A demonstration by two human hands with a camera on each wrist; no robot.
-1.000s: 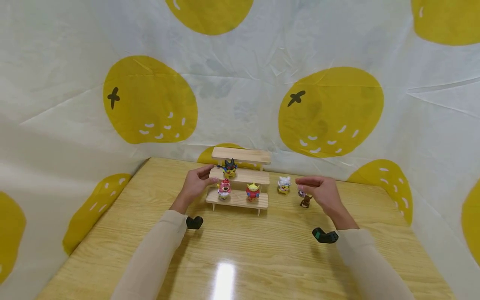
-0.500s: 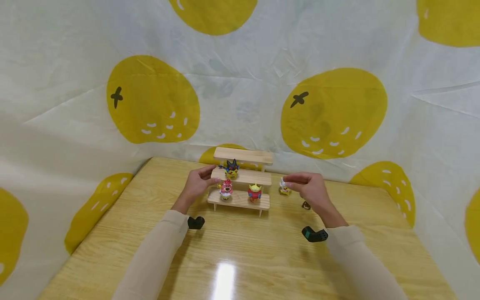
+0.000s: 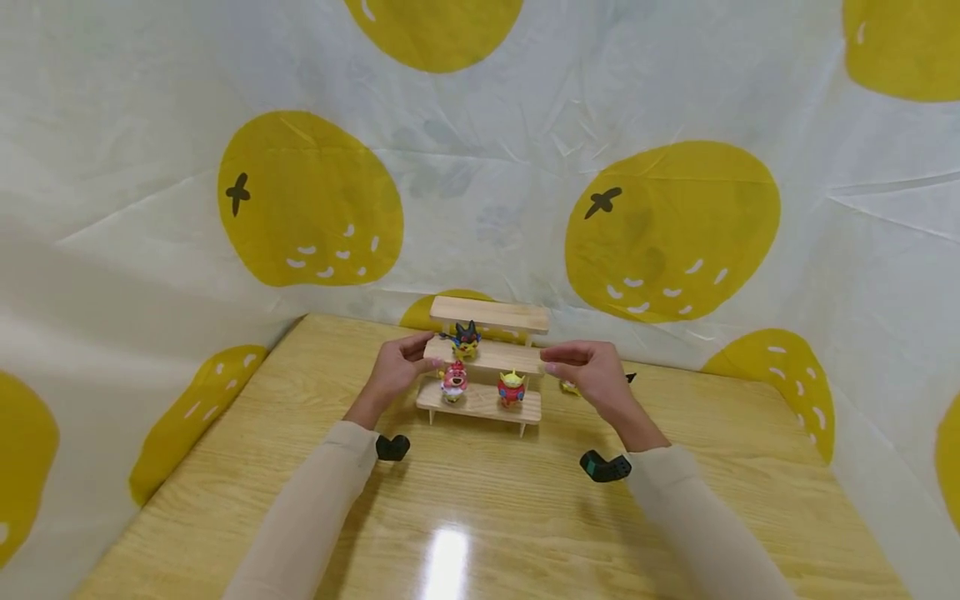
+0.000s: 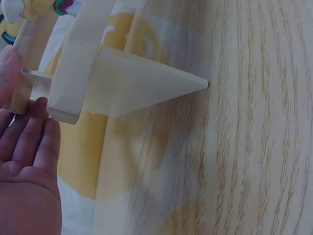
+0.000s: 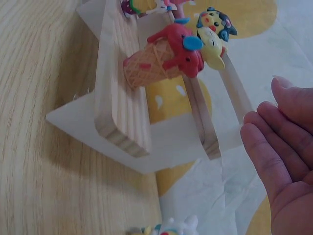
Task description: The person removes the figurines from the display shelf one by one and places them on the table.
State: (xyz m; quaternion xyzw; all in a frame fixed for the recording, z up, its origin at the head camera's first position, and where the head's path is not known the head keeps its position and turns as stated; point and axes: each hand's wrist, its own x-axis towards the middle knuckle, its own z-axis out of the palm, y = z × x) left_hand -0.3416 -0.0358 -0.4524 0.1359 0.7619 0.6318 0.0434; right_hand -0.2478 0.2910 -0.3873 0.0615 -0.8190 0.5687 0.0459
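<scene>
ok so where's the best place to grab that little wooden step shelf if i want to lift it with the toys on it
Probably by its two end panels, one of the hands on each, coming in from the left and right. The wooden shelf has flat upright sides, and its steps carry small toys standing loose, so a level two-sided hold looks safest. The left hand already touches the left end; the right hand is open near the right end.

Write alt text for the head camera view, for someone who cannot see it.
Two hands in beige sleeves flank a small three-tier wooden shelf on a wooden table: the left hand touches its left end, the right hand hovers open at its right end. Three toy figures stand on the shelf, against a white backdrop with yellow fruit shapes.
</scene>
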